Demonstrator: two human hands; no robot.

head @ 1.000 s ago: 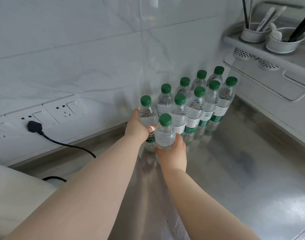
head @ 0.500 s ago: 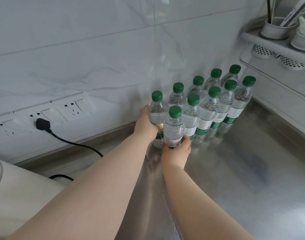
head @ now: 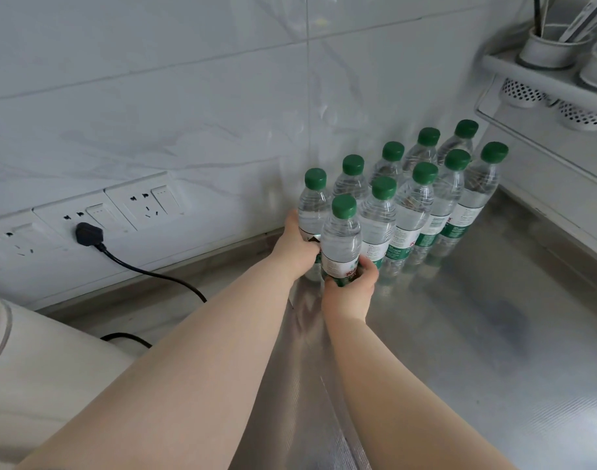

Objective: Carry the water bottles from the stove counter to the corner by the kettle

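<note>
Left hand grip holds rear clear green-capped plastic bottle; right hand grip holds front bottle, at 9 o'clock end of cluster on steel table.

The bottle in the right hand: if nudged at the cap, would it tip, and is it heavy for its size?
The front bottle looks full, so probably fairly heavy. Tall and narrow, it could tip, though neighbouring bottles would likely catch it. The right hand grips low.

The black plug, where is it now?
In the head view, the black plug sits at the left, in a wall socket, left of the bottles and both hands.
</note>
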